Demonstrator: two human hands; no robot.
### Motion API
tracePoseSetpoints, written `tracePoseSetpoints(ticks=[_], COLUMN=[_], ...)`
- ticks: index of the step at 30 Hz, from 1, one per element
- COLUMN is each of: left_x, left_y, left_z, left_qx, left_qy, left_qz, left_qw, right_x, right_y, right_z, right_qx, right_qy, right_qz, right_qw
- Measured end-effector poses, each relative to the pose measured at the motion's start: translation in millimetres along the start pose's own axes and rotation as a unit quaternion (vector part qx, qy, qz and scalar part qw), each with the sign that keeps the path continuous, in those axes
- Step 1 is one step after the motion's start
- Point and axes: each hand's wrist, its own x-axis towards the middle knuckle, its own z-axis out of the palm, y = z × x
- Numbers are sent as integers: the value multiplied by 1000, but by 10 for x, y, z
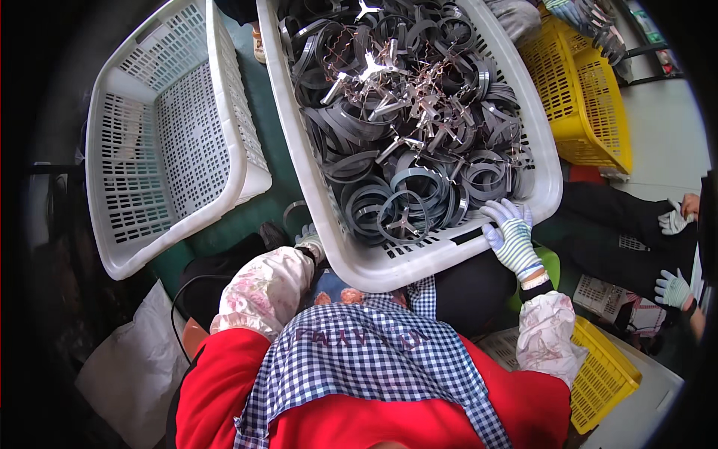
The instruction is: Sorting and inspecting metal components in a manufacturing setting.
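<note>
Dark-grey flat-strip rings [351, 120], silver three-armed metal pieces [404, 223] heaped in white slotted plastic basket [550, 173], reaching near edge. Right striped-gloved hand [511, 235]: fingers slightly apart, laid over near-right corner. Left gloved hand [310, 242] by left edge, mostly hidden; fingers can't tell.

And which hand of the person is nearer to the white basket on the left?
Left. The left hand is right of the left white basket, apart from it; the right hand is much farther right, at the loaded basket.
</note>
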Motion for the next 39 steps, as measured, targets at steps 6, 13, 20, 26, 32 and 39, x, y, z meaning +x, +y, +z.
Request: tracePoseSetpoints(ticks=[6,13,20,26,32,39], left_x=[-491,-2244,-2533,-1901,-1620,-1808], left_y=[-100,68,-634,-2036,-2500,-1724], left_z=[-486,-1304,-2169,-2233,-2043,-1531], left_qx=[-303,-358,186,69,-10,-46], left_qy=[17,146,527,354,367,397], left_qz=[157,288,117,114,172,147], left_qw=[940,876,821,926,914,905], right_x=[-67,-398,-1208,-1592,-1589,-1027], right_y=[-33,-357,-1377,-1541,-1514,-1665], right_z=[44,-718,-1706,-1465,-1260,-1064], right_qx=[-7,282,540,536,553,536], right_qy=[-14,76,48,70,44,-20], right_qz=[24,17,-81,-33,21,-16], right_qw=[1000,956,836,841,832,844])
